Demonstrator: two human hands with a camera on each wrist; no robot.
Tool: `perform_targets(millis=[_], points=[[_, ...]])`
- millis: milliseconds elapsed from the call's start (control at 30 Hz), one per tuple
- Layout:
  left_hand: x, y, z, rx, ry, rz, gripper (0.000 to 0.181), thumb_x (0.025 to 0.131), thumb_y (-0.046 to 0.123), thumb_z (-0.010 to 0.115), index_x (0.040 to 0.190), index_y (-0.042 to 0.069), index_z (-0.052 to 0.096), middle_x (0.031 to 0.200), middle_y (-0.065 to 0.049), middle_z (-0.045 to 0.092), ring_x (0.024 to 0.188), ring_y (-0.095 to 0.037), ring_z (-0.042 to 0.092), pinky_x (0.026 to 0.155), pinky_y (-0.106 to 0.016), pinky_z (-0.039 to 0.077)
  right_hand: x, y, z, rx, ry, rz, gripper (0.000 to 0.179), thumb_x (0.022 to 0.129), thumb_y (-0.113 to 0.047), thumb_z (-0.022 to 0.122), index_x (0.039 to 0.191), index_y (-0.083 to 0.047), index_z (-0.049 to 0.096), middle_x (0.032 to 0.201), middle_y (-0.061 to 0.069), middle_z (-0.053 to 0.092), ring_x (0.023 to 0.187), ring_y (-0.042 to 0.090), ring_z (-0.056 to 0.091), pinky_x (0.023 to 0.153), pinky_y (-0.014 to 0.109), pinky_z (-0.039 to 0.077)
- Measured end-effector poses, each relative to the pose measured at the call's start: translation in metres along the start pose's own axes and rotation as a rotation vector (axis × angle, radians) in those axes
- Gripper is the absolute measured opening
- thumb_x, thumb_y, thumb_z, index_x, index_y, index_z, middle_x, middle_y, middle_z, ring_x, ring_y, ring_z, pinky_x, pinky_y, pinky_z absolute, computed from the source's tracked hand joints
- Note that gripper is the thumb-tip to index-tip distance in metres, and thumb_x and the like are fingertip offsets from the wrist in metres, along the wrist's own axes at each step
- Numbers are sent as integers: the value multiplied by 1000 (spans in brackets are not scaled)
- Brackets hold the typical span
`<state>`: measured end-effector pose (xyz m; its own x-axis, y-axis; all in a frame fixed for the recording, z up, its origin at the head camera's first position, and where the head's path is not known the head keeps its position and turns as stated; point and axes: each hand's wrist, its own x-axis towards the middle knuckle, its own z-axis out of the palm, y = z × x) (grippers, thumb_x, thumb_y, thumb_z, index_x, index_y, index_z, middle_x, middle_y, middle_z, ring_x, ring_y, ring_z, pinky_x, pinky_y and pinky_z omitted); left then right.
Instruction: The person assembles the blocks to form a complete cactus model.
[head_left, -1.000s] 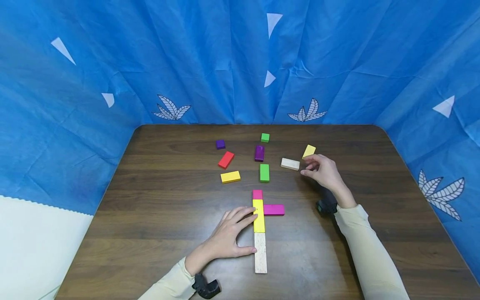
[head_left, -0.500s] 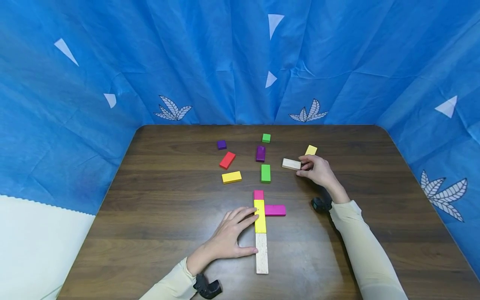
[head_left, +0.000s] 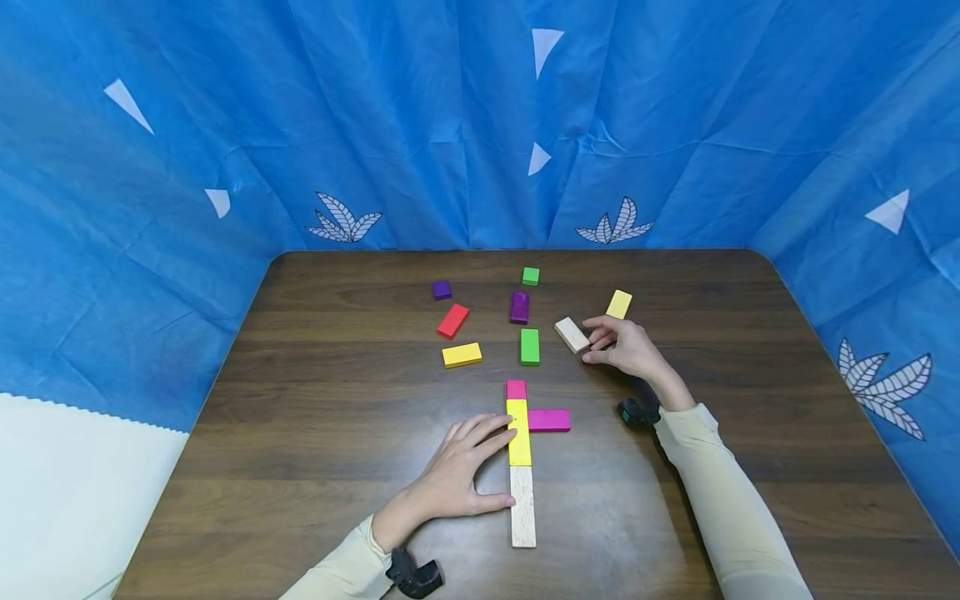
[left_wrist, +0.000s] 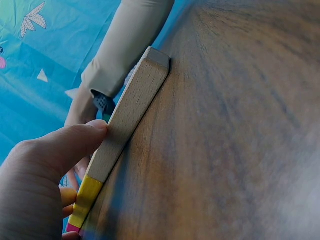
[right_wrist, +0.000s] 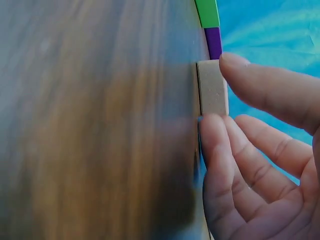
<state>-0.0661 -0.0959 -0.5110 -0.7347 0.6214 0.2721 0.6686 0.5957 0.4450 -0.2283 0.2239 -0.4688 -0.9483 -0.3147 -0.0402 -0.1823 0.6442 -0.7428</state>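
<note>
My left hand (head_left: 453, 479) rests beside a line of blocks, its fingertips on the yellow block (head_left: 521, 450) and its thumb touching the left side of the long whitish wooden block (head_left: 522, 508). A small pink block (head_left: 516, 389) caps the line's far end, and a magenta block (head_left: 550, 420) juts right from the yellow one. Farther off, my right hand (head_left: 630, 348) pinches the near end of a short whitish wooden block (head_left: 572, 335) lying slantwise on the table. In the right wrist view its thumb and fingers stand on opposite sides of that wooden block (right_wrist: 213, 87).
Left of the right hand lie a green block (head_left: 529, 347), a purple block (head_left: 519, 307) and a small green block (head_left: 531, 276). A pale yellow block (head_left: 618, 304) lies behind it. Farther left are yellow (head_left: 462, 355), red (head_left: 453, 321) and dark purple (head_left: 442, 290) blocks.
My right hand has moved left and slightly nearer, taken the short whitish block's end and turned the block from nearly crosswise to slanted. My left hand stays put.
</note>
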Motion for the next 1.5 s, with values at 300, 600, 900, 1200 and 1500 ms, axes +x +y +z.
perform_targets(millis=[300,600,900,1200,1500], points=[[0,0,0,0,-5,-2,82,75,58,73,142,17,51,151,1,43,138,-19,38,111,-45,34,10,-4,1,111,-116,22,76,77,-7,81,143,1,44,96,17,62,81,20,63,67,21,52],[-1,1,1,-9,-17,-15,83,75,58,73,144,18,50,152,3,42,139,-19,37,111,-45,33,21,-1,3,171,-214,21,79,79,-3,77,147,2,37,94,17,62,78,18,63,68,21,53],[-1,1,0,-13,-15,-15,82,75,58,73,143,18,51,152,2,42,139,-20,37,112,-46,33,23,0,9,95,-143,36,65,81,-4,76,140,1,49,93,13,62,76,19,61,67,22,51],[0,1,0,-12,-10,-14,82,75,57,73,143,18,51,152,3,42,139,-19,37,111,-45,33,20,0,13,69,-53,7,61,79,-5,79,134,4,54,115,19,55,92,26,63,70,19,51],[0,2,-1,-17,-12,-15,82,75,58,73,143,18,51,152,3,42,138,-19,37,111,-45,33,16,-2,13,64,-22,-4,60,78,-8,80,131,5,55,110,23,64,98,32,63,77,32,56]])
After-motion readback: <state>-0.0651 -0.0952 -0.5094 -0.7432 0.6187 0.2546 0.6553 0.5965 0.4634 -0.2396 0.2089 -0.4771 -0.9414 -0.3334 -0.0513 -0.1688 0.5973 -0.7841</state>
